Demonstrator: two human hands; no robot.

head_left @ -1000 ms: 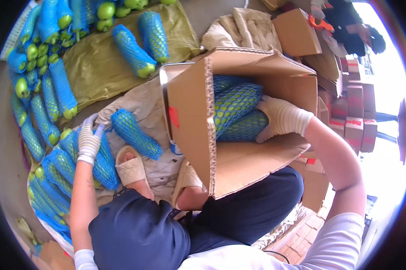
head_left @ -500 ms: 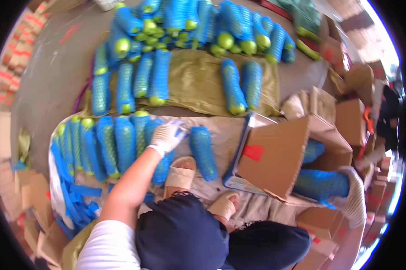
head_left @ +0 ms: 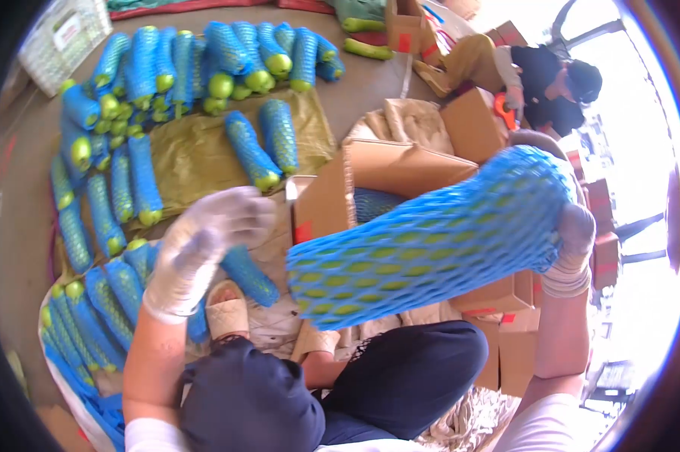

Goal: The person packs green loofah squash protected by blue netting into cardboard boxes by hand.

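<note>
My right hand, in a pale glove, grips one end of a long green gourd in a blue foam net sleeve. It holds the gourd up at a slant, close to the camera and in front of the cardboard box. Another netted gourd shows inside that box. My gloved left hand is raised with nothing in it, its fingers stretched out. Below it, a single sleeved gourd lies on the cloth by my foot. A row of sleeved gourds lies to the left, partly behind my arm.
Many sleeved gourds are piled at the back, some on an olive sheet. A white crate stands at the upper left. Another person sits at the upper right, holding an orange tool near a second box.
My right hand has lifted the gourd from the box opening to in front of me. My left hand has risen off the row on the cloth. The view has turned right.
</note>
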